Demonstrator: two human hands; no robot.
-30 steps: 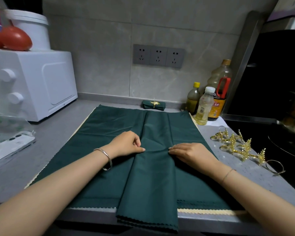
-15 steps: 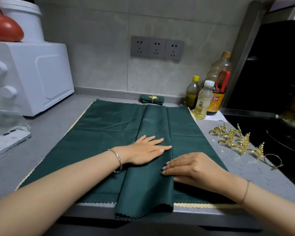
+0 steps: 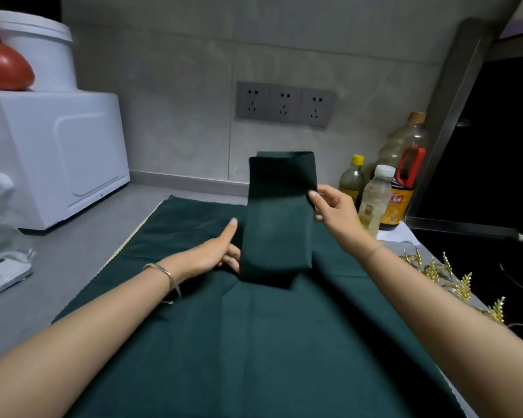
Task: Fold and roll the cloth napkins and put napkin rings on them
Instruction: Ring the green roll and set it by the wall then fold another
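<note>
Grey surface (image 3: pixel 73 257), socketed tile wall (image 3: pixel 178 86), white oven (image 3: pixel 58 155) left; my right hand (image 3: pixel 335 215) pinches the folded napkin (image 3: pixel 280 218) with its fingers (image 3: pixel 313 197), raised over the spread green cloth (image 3: pixel 254 342), left hand (image 3: pixel 215 251) curled at its lower edge, grip unclear; gold napkin rings (image 3: pixel 462 285) right.

napkin strip (image 3: pixel 277 230): flat → lifted upright | right hand (image 3: pixel 335 212): now pinching its edge
</note>
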